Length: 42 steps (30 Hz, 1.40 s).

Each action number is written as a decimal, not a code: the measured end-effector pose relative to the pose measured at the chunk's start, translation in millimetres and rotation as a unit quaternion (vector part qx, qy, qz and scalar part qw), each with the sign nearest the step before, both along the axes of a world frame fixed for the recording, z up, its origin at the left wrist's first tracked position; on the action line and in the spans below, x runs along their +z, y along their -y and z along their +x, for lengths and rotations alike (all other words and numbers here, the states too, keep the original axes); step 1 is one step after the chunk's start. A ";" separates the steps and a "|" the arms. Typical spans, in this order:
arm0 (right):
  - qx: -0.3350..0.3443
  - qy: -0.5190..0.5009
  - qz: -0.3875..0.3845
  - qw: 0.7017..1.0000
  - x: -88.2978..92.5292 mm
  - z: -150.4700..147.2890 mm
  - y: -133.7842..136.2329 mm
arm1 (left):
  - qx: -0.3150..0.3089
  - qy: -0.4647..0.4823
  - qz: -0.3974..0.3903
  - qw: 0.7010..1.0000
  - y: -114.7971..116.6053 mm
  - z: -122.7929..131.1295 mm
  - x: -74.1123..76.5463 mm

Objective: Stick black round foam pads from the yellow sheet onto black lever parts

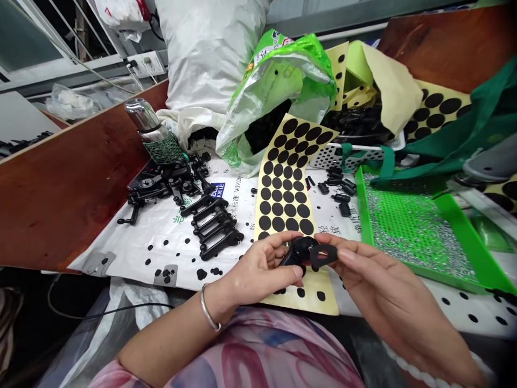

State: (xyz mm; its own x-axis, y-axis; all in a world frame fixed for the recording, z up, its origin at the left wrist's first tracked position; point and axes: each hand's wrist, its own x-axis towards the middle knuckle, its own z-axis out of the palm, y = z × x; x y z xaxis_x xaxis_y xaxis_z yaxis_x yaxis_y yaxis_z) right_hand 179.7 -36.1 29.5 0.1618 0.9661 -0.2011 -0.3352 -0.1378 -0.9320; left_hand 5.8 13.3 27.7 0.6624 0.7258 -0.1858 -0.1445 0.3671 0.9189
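Bright, soft indoor light; glare on the metal thermos (151, 133) near the table's (125, 245) far-left corner; wide-angle stretching at frame edges.

A black, round-headed handle (302, 250) slants just beside a thin, tilted black ring (330, 254).

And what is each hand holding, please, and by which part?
Left hand: black crank, near its round end. Right hand: thin black piece, by its edge.

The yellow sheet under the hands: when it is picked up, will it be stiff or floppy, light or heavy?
Probably floppy: the sheet bends near its far end. It should also be light for its size, because it looks paper-thin.
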 end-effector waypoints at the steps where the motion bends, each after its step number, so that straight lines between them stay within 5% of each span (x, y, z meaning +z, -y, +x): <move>1: 0.000 0.000 -0.006 1.000 -1.4 -0.4 -0.6 | -0.003 -0.002 0.002 1.000 0.4 -0.4 0.3; 42: -0.016 -0.008 -0.056 0.998 -14.4 -10.7 -6.6 | 0.013 -0.022 0.064 0.998 8.5 0.3 -12.1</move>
State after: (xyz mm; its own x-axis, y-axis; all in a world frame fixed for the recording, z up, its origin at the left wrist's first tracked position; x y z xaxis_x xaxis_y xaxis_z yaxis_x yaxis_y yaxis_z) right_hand 169.1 -29.5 15.1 0.1888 0.9316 -0.3107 -0.3554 -0.2301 -0.9060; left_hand 6.1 4.7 15.6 0.6361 0.7623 -0.1194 -0.1112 0.2436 0.9635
